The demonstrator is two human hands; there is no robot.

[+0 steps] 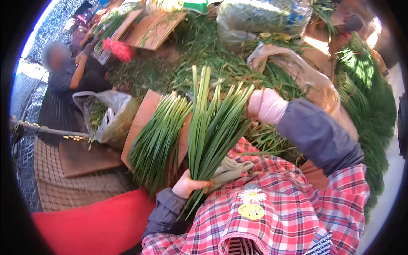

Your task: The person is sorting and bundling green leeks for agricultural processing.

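Note:
My left hand (192, 185) is closed around the lower, leafy part of a bunch of garlic chives (210, 127), with the pale stem ends pointing up and away. Beside the right edge of that bunch, near its stem ends, is my right hand (267, 106), covered in something pale pink. Its fingers look curled, and what they hold, if anything, is hidden. Left of the held bunch, a pile of garlic chives (161, 138) lies on a brown board (132, 142), stem ends facing away.
Loose leaves (204, 46) cover the ground ahead. A plastic bag of greens (112, 117) stands left, near a seated person (80, 70). Large plastic bags (265, 19) lie at the back. A long heap of chives (367, 114) is at right, a red cloth (97, 221) at lower left.

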